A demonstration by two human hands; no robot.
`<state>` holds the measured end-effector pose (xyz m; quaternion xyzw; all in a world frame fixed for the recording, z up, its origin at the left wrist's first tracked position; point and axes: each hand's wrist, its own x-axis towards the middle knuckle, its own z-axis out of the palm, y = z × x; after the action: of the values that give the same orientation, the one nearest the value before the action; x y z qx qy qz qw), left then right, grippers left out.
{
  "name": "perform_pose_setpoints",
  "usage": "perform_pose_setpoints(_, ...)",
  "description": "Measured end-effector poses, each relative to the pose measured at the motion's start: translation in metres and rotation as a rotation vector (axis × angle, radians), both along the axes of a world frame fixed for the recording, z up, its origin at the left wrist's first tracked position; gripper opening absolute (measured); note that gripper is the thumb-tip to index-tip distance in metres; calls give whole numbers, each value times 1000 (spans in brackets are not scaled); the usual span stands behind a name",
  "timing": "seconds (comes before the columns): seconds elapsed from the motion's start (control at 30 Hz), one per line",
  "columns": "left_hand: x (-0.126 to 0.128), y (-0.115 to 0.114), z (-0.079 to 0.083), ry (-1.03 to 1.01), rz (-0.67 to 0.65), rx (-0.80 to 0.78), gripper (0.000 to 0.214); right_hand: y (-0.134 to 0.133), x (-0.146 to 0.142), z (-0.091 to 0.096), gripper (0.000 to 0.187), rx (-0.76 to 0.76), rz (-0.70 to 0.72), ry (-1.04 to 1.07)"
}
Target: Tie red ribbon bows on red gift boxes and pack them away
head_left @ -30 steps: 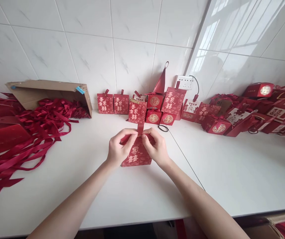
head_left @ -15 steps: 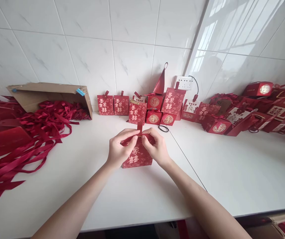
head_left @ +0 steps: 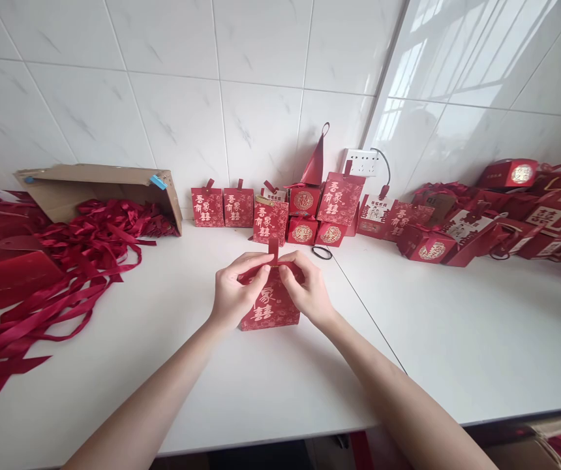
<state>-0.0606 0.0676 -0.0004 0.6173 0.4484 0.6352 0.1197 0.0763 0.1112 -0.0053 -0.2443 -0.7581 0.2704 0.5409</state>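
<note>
Red patterned box [head_left: 275, 308] stands on a white table [head_left: 241, 391], left hand [head_left: 234, 287] and right hand [head_left: 310, 287] pinching its top beside an upright ribbon [head_left: 273, 250]; their grip has barely shifted, so work apparently stays there.

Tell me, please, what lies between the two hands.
Between the left hand and right hand, the head view shows the red box and its upright ribbon.

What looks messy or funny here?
The red ribbons look spilled: they trail in a tangle from the cardboard box, which seems tipped on its side, across the white table. What shows of the held gift box looks fine.
</note>
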Motion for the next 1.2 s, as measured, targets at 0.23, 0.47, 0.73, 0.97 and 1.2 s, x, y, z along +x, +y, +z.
perform_pose_setpoints(0.23,0,1,1,-1,-4,7,17,1,1,2,10,-35,6,-30)
perform_pose_setpoints(0.47,-1,2,-7,-9,5,3,32,4,2,3,15,-68,42,-9)
perform_pose_setpoints(0.73,-2,15,-39,-183,-94,-199,77,43,26,-12,21,-514,84,501)
perform_pose_setpoints(0.97,4,9,-33,-47,-189,-70,60,49,32,-6,13,-541,292,801)
perform_pose_setpoints(1.2,-2,6,-34,101,-123,115,67,45,30,1,13,-562,297,769)
